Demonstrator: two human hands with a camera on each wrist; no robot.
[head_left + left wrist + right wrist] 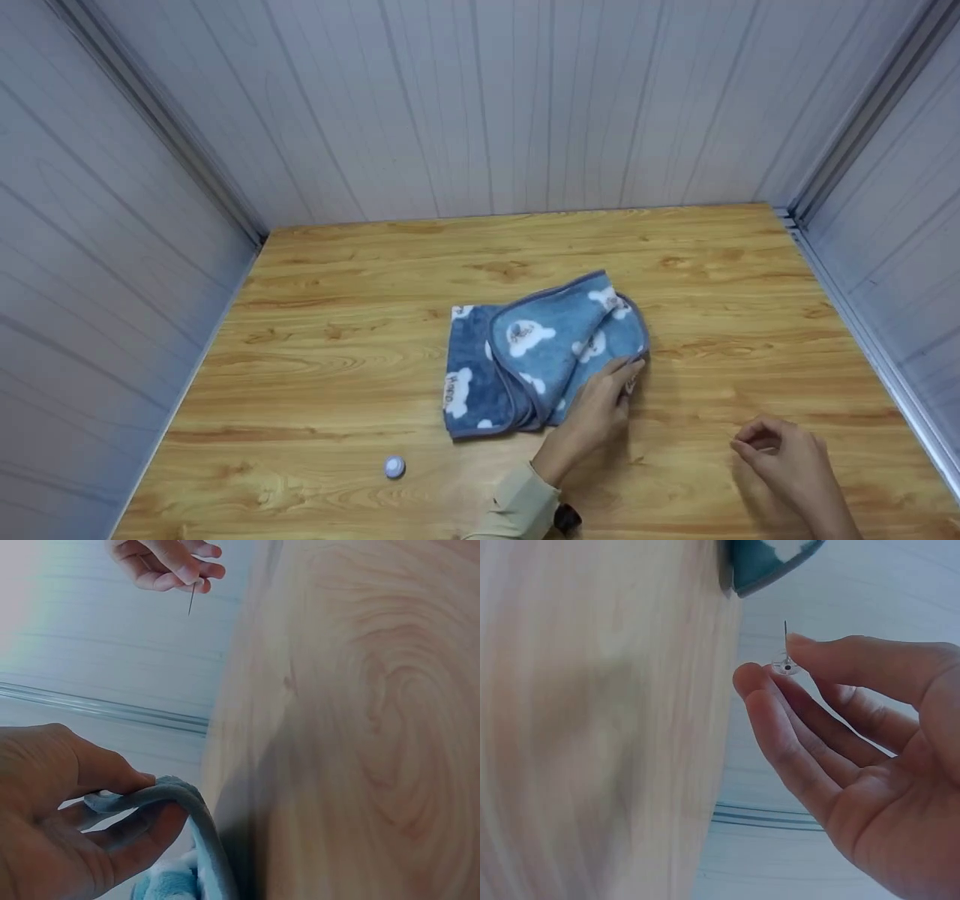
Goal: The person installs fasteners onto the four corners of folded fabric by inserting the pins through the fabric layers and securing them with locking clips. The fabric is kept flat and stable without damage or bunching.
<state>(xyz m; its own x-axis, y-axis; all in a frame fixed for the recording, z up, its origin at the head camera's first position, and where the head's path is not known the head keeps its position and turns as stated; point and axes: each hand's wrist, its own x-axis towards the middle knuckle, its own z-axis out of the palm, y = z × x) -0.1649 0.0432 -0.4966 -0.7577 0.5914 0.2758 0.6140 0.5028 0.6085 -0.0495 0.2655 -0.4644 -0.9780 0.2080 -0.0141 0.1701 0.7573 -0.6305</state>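
Observation:
A blue fleece blanket [555,345] with white bear prints lies folded mid-table, its lighter upper layer turned over at an angle. My left hand [589,420] pinches the grey-bound edge near its right front corner; in the left wrist view the thumb and fingers hold that edge [196,810] raised in a bend. To the right, apart from the blanket, my right hand [791,465] is held over the table. Its thumb and fingertips pinch a small pin with a clear disc base [786,666], and the thin point [785,630] stands out past the fingertips.
A small round white button-like cap [394,466] sits on the wooden table [315,375], to the front left of the blanket. Pale panel walls [480,112] enclose the table at the back and both sides. A metal rail [877,337] follows the right edge.

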